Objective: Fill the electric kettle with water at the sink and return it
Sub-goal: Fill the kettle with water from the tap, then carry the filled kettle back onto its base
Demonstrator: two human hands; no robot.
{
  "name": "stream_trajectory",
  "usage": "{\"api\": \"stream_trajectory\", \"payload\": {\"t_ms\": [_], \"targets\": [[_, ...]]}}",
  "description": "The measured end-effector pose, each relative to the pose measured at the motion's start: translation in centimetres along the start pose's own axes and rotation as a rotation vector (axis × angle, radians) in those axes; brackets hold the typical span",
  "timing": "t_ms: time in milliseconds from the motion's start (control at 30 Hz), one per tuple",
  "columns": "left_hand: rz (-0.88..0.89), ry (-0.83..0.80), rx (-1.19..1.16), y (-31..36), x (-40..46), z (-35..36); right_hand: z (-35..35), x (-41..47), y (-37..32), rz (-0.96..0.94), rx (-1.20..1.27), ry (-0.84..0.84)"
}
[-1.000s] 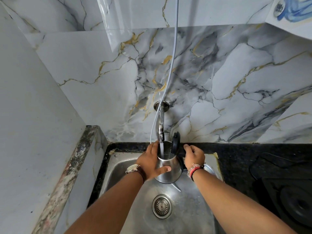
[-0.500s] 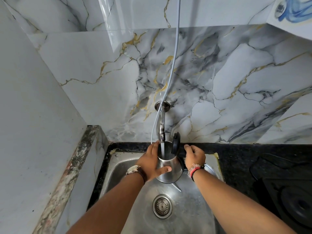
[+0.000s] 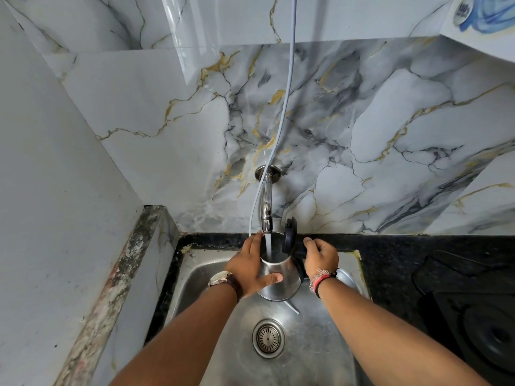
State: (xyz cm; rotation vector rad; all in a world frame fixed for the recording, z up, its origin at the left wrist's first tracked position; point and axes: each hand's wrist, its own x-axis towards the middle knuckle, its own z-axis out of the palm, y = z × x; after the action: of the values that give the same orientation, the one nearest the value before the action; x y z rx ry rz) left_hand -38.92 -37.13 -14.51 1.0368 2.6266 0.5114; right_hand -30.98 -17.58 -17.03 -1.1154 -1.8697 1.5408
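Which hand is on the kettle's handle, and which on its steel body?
The right hand grips the black handle; the left hand, with the wristwatch, wraps the kettle body.

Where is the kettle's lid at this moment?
In the head view the lid stands open, hinged up at the right of the kettle mouth, beside the tap.

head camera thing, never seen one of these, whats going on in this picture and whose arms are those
The camera sits on a person's head, looking forward and down, so the two arms are the wearer's own. They stand at a steel sink below a marble-patterned wall. The left hand wraps the body of a steel kettle; the right hand grips its black handle. The kettle's lid stands flipped open, and the tap runs water straight into it. The drain shows below, and a dark stove sits on the counter to the right.
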Motion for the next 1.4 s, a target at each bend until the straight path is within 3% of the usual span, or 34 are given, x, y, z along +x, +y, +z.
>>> {"api": "stream_trajectory", "payload": {"t_ms": [133,300,433,667,900,1000,1167,1267,1333,1400], "targets": [[0.037,0.020,0.063,0.0,0.3,-1.5,-0.2,0.0,-0.1,-0.007,-0.004,0.004],[-0.017,0.288,0.312,1.7,1.9,-5.8,-0.5,0.0,-0.3,-0.015,-0.014,0.009],[0.000,0.345,0.461,3.4,3.7,-8.2,-0.8,-0.2,0.0,-0.017,-0.021,0.003],[0.026,0.105,-0.150,2.2,4.7,-9.0,-0.6,-0.3,-0.1,-0.024,-0.021,-0.004],[-0.174,0.181,0.149,4.5,5.0,-9.5,-0.1,-0.7,-0.4,0.002,0.004,-0.006],[-0.282,0.247,0.116,5.7,5.1,-8.9,-0.1,-0.7,-0.6,-0.007,0.004,-0.008],[-0.092,0.243,-0.108,3.0,2.3,-7.4,-0.7,-0.5,-0.3,-0.024,0.000,-0.001],[-0.074,0.110,-0.042,0.9,-0.3,-5.3,-1.2,-0.7,-0.2,-0.031,-0.007,0.015],[-0.110,-0.066,0.119,0.7,-1.4,-3.8,-1.9,-1.0,-0.1,-0.033,-0.005,0.025],[-0.091,-0.135,0.228,1.3,-2.5,-2.2,-2.7,-1.3,-0.2,-0.037,0.000,0.024]]}}
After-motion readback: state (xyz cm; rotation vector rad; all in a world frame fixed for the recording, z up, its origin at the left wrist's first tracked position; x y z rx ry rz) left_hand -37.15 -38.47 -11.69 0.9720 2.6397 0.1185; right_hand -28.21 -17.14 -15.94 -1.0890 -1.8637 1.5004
